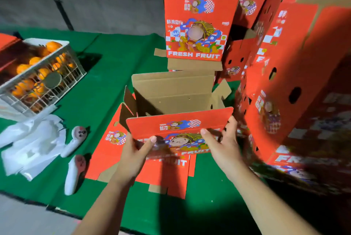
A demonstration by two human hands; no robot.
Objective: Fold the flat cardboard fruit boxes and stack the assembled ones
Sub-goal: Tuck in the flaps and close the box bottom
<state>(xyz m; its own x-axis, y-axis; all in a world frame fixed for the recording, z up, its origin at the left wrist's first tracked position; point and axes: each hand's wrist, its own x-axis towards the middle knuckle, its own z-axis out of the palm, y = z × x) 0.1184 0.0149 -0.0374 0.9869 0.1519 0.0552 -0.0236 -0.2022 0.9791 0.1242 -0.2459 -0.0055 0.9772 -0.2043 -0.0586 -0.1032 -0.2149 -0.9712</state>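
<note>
On green cloth [121, 60], red boxes [195, 26]

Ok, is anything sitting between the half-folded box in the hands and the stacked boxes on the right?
Nothing visible does. The left hand and right hand hold the half-folded box by its front panel; the stack of assembled boxes stands immediately right, with no object between.

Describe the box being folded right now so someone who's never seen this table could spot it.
On the green table, in front of the tall stacks of red boxes, lies a pile of flat red cardboard. The half-folded box sits on it: the only one open, brown inside showing, gripped by the left hand and right hand.
</note>
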